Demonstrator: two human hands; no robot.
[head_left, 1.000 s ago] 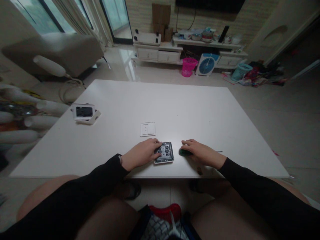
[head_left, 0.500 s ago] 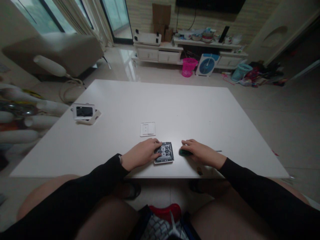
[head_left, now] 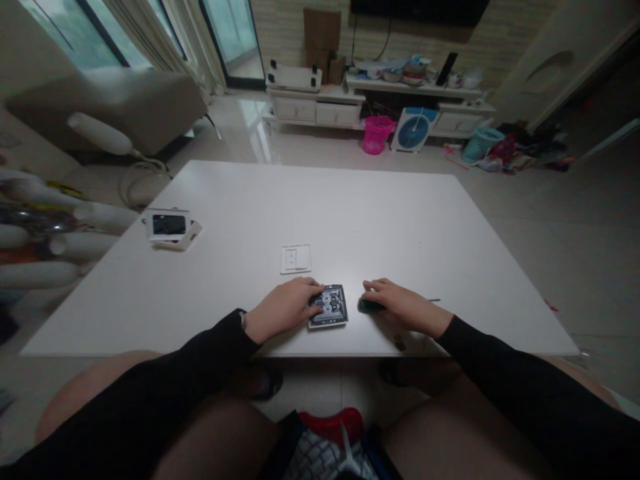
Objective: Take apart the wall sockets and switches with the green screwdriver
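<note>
My left hand (head_left: 284, 305) grips the left side of a square wall switch-and-socket unit (head_left: 336, 305). Its dark inner frame faces up and its pale base rests near the table's front edge. Under my right hand (head_left: 401, 304), to the right of the unit, is a screwdriver with a dark green handle (head_left: 369, 306). My fingers curl over that handle, and the thin shaft shows past the far side of the hand, pointing right. Behind the unit lies a white switch-and-socket cover plate (head_left: 296, 259). A small dark piece (head_left: 399, 342) sits near the front edge, below my right hand.
The white table (head_left: 320, 200) fills the middle of the view. On its left side is an open white box with a dark item (head_left: 169, 225) in it. Beyond the table stand a pink basket (head_left: 377, 135), a blue fan (head_left: 414, 130) and a low cabinet (head_left: 338, 113).
The tip of the screwdriver's shaft has shifted slightly left and up. Both hands and the wall switch-and-socket unit stay almost in place.
</note>
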